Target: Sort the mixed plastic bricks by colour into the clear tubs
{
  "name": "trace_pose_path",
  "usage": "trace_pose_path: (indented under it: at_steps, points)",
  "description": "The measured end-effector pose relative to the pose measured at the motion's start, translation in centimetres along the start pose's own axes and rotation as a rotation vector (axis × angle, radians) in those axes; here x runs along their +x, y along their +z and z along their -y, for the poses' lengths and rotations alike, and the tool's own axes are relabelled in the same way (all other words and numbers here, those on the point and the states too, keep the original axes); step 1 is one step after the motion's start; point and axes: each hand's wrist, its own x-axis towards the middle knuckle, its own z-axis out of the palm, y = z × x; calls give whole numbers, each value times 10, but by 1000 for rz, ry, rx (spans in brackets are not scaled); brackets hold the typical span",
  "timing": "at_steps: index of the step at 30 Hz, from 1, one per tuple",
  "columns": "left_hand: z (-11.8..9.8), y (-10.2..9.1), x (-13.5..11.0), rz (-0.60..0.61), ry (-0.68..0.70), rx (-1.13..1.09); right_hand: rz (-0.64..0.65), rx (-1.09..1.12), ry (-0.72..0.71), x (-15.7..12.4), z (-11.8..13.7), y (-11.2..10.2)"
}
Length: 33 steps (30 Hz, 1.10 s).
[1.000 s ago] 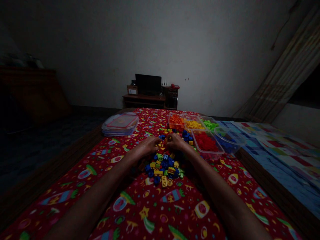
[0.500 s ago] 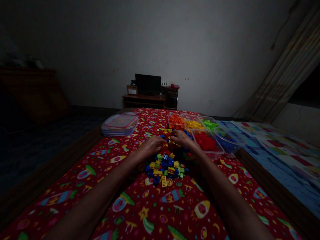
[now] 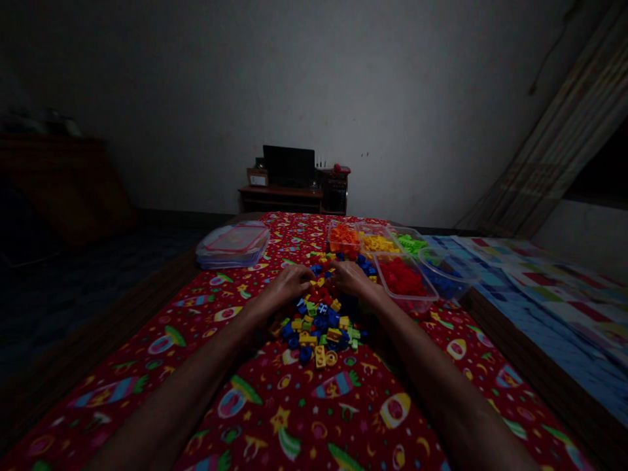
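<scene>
A dim room is taken up by a pale plaster wall (image 3: pixel 196 98), seen well beyond both hands, with a striped curtain (image 3: pixel 554 124) hung aslant far to the right of the right hand. Under the forearms and hands, a bed is covered by a red bedsheet (image 3: pixel 275 399) printed with rockets and stars, and its wooden frame (image 3: pixel 112 314) is exposed to the left of the left hand. A checked quilt (image 3: pixel 554 288) is spread well to the right of the right hand. A low wooden shelf (image 3: pixel 279 190) carrying a dark monitor (image 3: pixel 288 165) is placed against the wall, straight ahead of the hands.

Just beyond and to the right of the right hand, clear plastic tubs are set in a cluster: an orange-filled tub (image 3: pixel 344 240), a yellow-filled tub (image 3: pixel 377 243), a green-filled tub (image 3: pixel 411 243), a red-filled tub (image 3: pixel 403 280) and a blue-filled tub (image 3: pixel 447 278). A stack of clear lids (image 3: pixel 233 245) is laid beyond the left hand, well apart from it.

A pile of toy bricks (image 3: pixel 318 324), mostly blue and yellow, is spread on the sheet between and just nearer than the hands. The left hand (image 3: pixel 284 289) and the right hand (image 3: pixel 354 280) are held close together, palms down, with fingers curved over the far part of the pile. Whether any brick is gripped cannot be told.
</scene>
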Motion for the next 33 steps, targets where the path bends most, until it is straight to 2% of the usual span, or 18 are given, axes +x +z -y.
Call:
trace_pose_path:
  at_steps: [4,7,9,12,14,19,22,26,30,33]
  points:
    - [-8,-10,1,18,-118,-18,93,-88,13,-5,9,0]
    - [-9,-14,1,-30,-190,-57,59,-52,34,-3,7,1]
    - [-7,-15,0,-71,-217,-130,-11,50,49,1,3,2]
    - [-6,-15,0,-105,-263,-328,-95,334,97,8,-1,3]
    - [-7,-15,-1,-115,-297,-477,-73,596,145,11,0,3]
    - [-17,-12,-4,-108,-343,-774,140,1229,251,7,14,2]
    - [-23,-9,-5,-81,-334,-933,272,1434,247,5,19,3]
    - [-25,-7,-5,-120,-370,-1010,318,1420,169,6,18,4]
    - [-23,-8,-3,-207,-474,-992,223,1391,180,7,14,3]
    - [-22,-9,-4,-209,-502,-947,135,1328,224,7,12,1]
